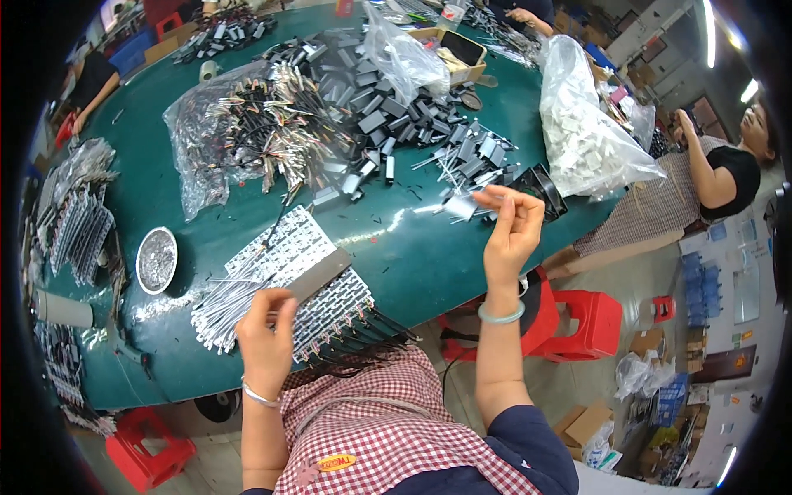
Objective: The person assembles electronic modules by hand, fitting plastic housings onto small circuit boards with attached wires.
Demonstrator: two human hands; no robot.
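Note:
My left hand (266, 334), thumb and fingers bent together, is by the near end of a flat grey bar (320, 275). Whatever it may pinch cannot be made out. The bar lies across rows of white strips with black parts (285, 239). White wires (219, 313) fan out to the left of these strips, and black wires (363, 348) hang over the table's near edge. My right hand (513, 227) is raised over the table's right side with fingertips drawn together. A blurred whitish piece (464, 206) shows just left of them; whether they touch it is unclear.
Grey casings (404, 115) are heaped at the back centre, beside bundled wires (280, 124) on clear plastic. A bag of white parts (582, 140) stands at the right, a bowl (157, 261) at the left. Another person (714, 177) is beyond the right edge, near red stools (582, 326).

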